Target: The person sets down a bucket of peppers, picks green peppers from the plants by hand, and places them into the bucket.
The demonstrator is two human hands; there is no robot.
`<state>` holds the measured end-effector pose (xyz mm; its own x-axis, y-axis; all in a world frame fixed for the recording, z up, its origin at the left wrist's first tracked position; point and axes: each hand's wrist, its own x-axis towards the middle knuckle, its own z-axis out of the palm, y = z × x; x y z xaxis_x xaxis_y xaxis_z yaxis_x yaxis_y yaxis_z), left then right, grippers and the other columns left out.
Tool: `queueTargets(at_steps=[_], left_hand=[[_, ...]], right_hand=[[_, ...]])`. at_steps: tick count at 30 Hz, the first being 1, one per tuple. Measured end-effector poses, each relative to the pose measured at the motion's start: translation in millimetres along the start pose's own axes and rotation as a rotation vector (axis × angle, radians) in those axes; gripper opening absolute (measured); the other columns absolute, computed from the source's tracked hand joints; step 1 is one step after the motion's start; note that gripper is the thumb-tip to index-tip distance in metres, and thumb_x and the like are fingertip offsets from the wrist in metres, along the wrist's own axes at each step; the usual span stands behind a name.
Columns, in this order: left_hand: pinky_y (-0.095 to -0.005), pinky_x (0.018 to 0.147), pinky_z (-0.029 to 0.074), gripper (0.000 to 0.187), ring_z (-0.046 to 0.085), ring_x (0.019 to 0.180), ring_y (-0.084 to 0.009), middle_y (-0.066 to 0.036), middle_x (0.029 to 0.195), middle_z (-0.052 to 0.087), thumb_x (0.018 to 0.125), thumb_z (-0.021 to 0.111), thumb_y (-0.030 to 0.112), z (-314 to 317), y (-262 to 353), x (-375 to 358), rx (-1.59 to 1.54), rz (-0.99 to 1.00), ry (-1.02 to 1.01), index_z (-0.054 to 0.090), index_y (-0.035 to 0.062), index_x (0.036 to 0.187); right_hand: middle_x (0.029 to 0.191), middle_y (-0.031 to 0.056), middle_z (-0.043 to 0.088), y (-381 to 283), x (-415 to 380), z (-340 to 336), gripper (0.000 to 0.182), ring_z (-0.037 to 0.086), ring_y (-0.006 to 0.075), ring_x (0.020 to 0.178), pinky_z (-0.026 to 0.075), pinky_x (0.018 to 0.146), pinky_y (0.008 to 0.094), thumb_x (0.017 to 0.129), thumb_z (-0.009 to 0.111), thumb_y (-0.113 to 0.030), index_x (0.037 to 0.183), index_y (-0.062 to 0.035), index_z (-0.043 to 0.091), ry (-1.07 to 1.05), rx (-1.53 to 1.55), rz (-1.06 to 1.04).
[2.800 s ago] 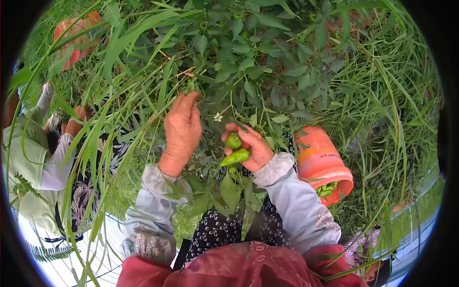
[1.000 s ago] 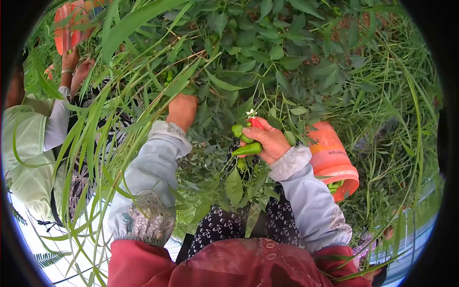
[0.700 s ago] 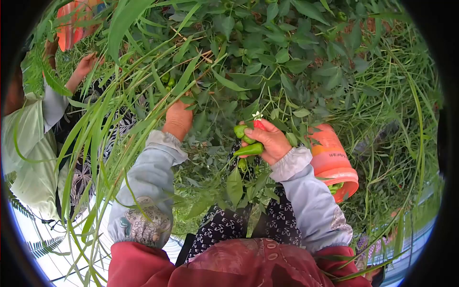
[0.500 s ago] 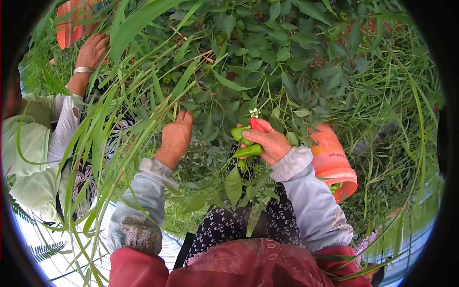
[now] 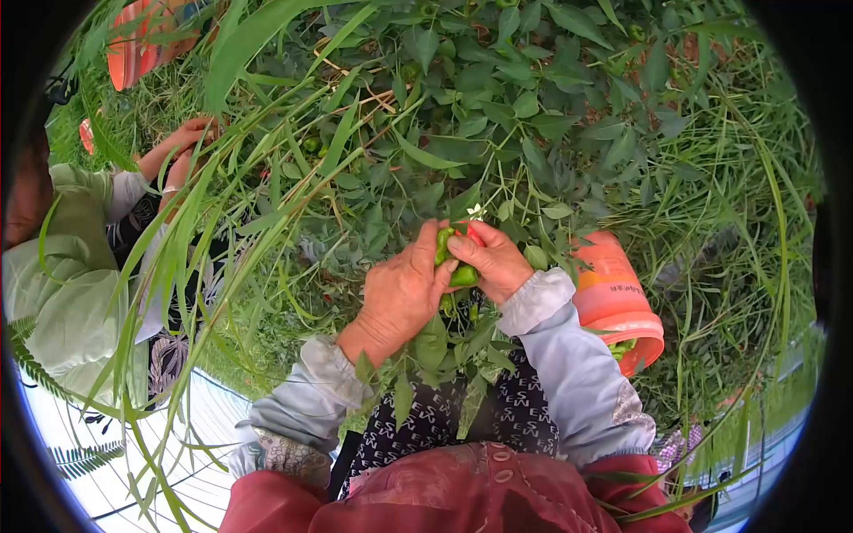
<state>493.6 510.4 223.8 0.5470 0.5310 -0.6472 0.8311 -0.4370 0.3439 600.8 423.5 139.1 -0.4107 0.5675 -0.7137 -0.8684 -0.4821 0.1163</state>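
My right hand (image 5: 499,268) is closed around several peppers. Among them are a red one (image 5: 475,234), a green one (image 5: 444,245) near the thumb and another green one (image 5: 464,274) lower down. Against these, from the other side, my left hand (image 5: 398,289) presses with fingers and thumb bent round the green peppers. Its fingertips are partly hidden behind them. A small white flower (image 5: 475,212) shows just above the red pepper. Leafy pepper plants (image 5: 498,115) rise in front of both hands, and more leaves (image 5: 432,345) hang below them.
An orange-red bucket (image 5: 617,293) lies tilted at my right, green peppers (image 5: 625,348) at its mouth. At left, another person (image 5: 75,275) reaches into the plants with their hands (image 5: 185,147). A second orange bucket (image 5: 147,40) stands beyond. Long grass blades (image 5: 267,209) cross between us.
My left hand has moved right from the foliage to the peppers at my right hand. My right hand stays nearly in place. The other person's hands have shifted lower.
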Motion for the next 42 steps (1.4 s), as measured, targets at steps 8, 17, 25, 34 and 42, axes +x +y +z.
queueTargets(at_steps=[8,17,25,34,42], left_hand=[[-0.0357,0.055,0.049,0.057,0.062,0.065,-0.0284,-0.013,0.078,0.061,0.083,0.059,0.030,-10,27,15,0.067,0.184,-0.104,0.036,0.0034,0.128],[-0.0392,0.067,0.047,0.029,0.058,0.073,-0.0322,-0.011,0.081,0.059,0.075,0.056,0.002,-19,4,82,-0.226,0.105,0.298,0.051,0.0025,0.103],[-0.0584,0.089,0.032,0.026,0.051,0.105,-0.0313,-0.015,0.100,0.059,0.074,0.055,0.010,12,-16,103,0.609,0.091,-0.068,0.056,0.0038,0.099],[-0.0382,0.081,0.047,0.023,0.056,0.097,-0.0273,-0.015,0.099,0.058,0.073,0.054,0.008,-16,-12,129,0.588,0.166,0.205,0.057,0.0021,0.096],[-0.0409,0.061,0.052,0.021,0.063,0.076,-0.0289,-0.011,0.092,0.062,0.072,0.058,0.014,1,-90,243,0.741,0.252,0.240,0.061,0.0074,0.092]], right_hand=[[0.105,0.0049,0.053,-5,-13,-23,0.043,0.054,0.0151,0.095,0.049,0.078,0.0311,0.082,0.062,-0.012,0.120,-0.0040,0.044,-0.048,0.050,-0.086],[0.100,0.0086,0.055,-19,-30,-52,0.039,0.059,0.0226,0.083,0.056,0.063,0.0449,0.082,0.062,-0.015,0.117,-0.0077,0.046,-0.216,0.269,-0.107],[0.100,0.0079,0.055,-39,-38,-86,0.042,0.058,0.0223,0.082,0.055,0.064,0.0457,0.080,0.065,-0.019,0.117,-0.0092,0.047,-0.166,0.316,-0.208],[0.103,0.0104,0.052,-49,-31,-109,0.042,0.055,0.0248,0.088,0.055,0.067,0.0454,0.083,0.062,-0.026,0.119,-0.0132,0.043,-0.205,0.317,-0.235],[0.104,0.0087,0.053,-50,-30,-104,0.038,0.057,0.0236,0.086,0.055,0.067,0.0456,0.084,0.060,-0.020,0.118,-0.0122,0.044,-0.157,0.256,-0.191]])
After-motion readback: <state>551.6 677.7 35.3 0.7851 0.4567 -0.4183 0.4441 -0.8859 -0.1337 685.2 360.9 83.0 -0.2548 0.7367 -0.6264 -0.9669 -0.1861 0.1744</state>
